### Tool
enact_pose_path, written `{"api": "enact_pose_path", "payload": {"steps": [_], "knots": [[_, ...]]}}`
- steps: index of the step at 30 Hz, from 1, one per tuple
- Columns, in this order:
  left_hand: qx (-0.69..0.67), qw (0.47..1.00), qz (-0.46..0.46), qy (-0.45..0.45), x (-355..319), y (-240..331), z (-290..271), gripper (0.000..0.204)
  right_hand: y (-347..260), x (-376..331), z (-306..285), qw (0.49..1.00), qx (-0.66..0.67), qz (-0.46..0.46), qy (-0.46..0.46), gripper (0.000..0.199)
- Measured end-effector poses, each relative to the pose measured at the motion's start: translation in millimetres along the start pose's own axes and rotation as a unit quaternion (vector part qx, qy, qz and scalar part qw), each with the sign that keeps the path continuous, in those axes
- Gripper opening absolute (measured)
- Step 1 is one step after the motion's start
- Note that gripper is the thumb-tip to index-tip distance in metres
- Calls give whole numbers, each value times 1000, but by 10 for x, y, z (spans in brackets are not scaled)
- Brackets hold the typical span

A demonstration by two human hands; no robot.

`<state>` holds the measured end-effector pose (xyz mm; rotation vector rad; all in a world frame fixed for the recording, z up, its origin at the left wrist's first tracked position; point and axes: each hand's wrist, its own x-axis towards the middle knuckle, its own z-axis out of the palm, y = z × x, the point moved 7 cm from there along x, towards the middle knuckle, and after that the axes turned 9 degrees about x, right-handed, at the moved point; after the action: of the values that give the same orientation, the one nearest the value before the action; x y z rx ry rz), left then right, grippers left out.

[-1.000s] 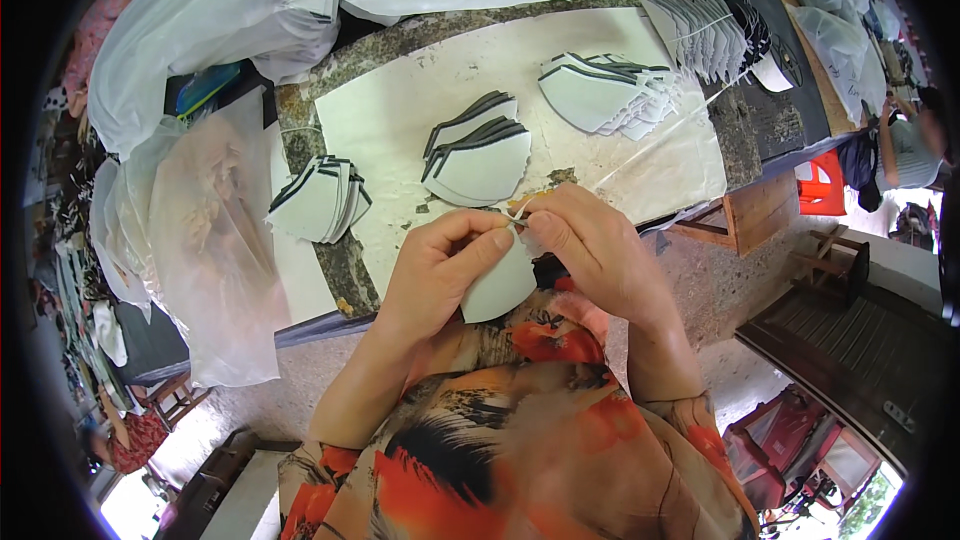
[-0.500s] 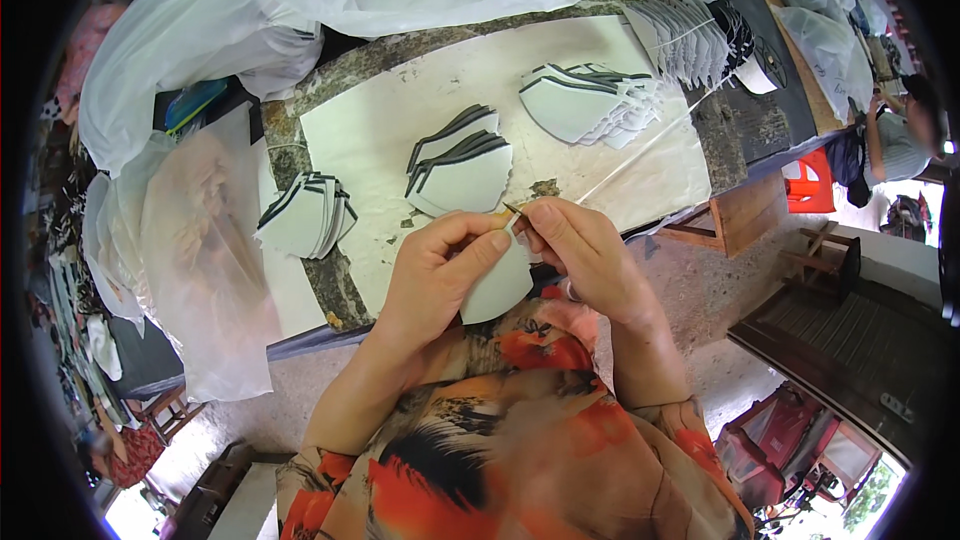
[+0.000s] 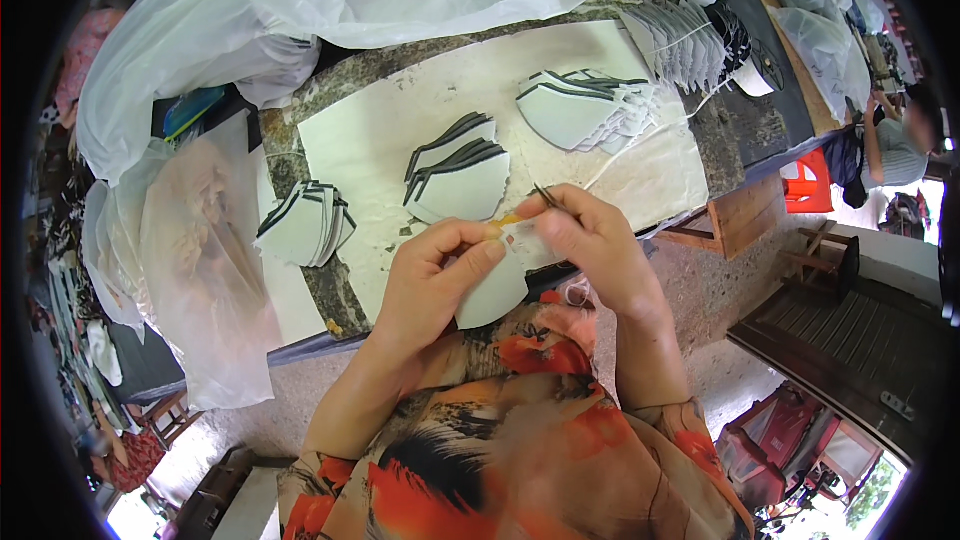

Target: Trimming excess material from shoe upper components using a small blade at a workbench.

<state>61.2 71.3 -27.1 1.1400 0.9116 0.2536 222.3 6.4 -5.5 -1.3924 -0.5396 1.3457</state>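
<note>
My left hand (image 3: 430,275) is closed, thumb and fingers pinching the upper edge of a white fan-shaped piece (image 3: 492,292) that hangs down in front of my body. A short yellowish strip (image 3: 509,221) sticks out at its fingertips and reaches toward my right hand (image 3: 606,252). The right fingers are curled round a small dark pointed tool (image 3: 546,197), its tip showing above them; its exact kind is too small to tell. Beyond my hands lie a middle stack of white pieces with dark edging (image 3: 458,183), a right stack (image 3: 580,112) and a left stack (image 3: 303,227).
A pale sheet (image 3: 360,130) covers much of the dark worktable. Clear plastic bags (image 3: 200,250) cover its left and far sides. A tied bundle of grey-white pieces (image 3: 682,45) sits at the far right. A red stool (image 3: 808,183) and a person (image 3: 895,145) are off to the right.
My right hand has moved slightly up and right, the dark tool's tip swinging away from the left fingertips. The yellowish strip shows more clearly between the hands. The left hand still grips the piece.
</note>
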Motion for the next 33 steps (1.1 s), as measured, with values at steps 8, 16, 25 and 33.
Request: {"api": "enact_pose_path", "payload": {"steps": [8, 16, 25, 33], "knots": [[128, 987, 89, -46, -15, 119, 131, 53, 39, -161, -108, 991, -111, 0, -75, 15], [42, 994, 32, -95, 3, 173, 68, 46, -190, -118, -439, 999, -25, -15, 18, 12], [364, 885, 231, 176, -23, 490, -453, 38, -247, 296, -879, 957, -19, -135, 257, 26], [529, 759, 315, 214, 17, 386, -315, 49, -288, -40, -928, 905, -136, -236, 327, 31]]}}
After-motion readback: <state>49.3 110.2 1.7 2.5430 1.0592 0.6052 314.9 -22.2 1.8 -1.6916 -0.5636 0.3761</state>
